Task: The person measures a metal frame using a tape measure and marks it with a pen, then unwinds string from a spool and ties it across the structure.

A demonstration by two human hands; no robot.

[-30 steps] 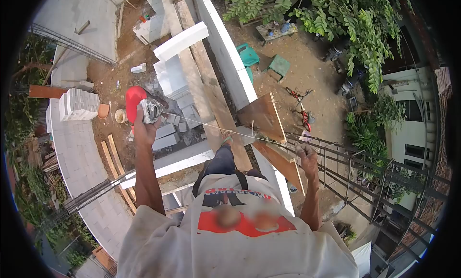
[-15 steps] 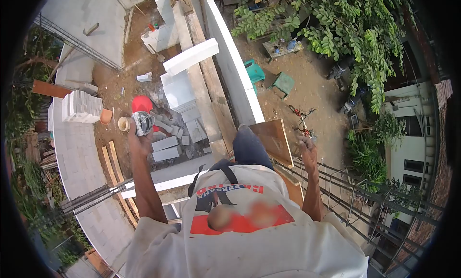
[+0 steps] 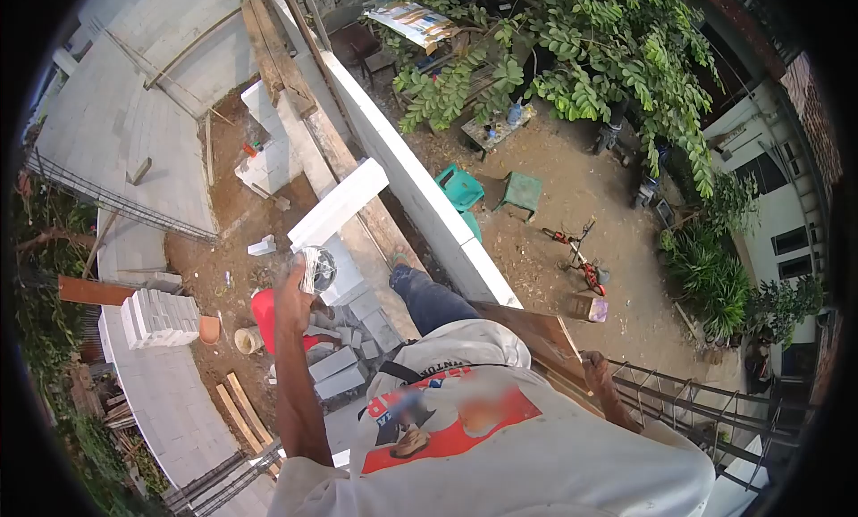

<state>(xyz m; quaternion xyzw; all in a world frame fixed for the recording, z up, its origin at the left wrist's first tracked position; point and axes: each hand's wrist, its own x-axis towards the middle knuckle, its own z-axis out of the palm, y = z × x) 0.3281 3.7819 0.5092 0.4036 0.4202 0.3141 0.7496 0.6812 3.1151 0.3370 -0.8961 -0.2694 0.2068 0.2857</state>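
Observation:
My left hand [image 3: 291,295] is closed around a round spool wound with whitish string [image 3: 317,271], held over the work area near a long white block [image 3: 340,204]. That block lies across the wooden planks [image 3: 308,164]. My right hand [image 3: 597,371] has its fingers curled at the edge of a brown wooden board [image 3: 534,336], seemingly gripping it; the fingertips are partly hidden. One of my feet [image 3: 399,260] stands on the planks, beside the white block wall [image 3: 402,173].
Stacked blocks [image 3: 161,318], a red container [image 3: 264,316] and a bucket [image 3: 248,340] stand below left. Rebar [image 3: 679,387] runs along my right. Below right are a green chair [image 3: 459,188], a green stool [image 3: 522,192], a small bicycle [image 3: 581,256] and a tree [image 3: 617,52].
My body has turned and leaned forward along the planks, and a foot now shows. My left hand carried the spool close to the white block; my right hand came from the air to the board's edge.

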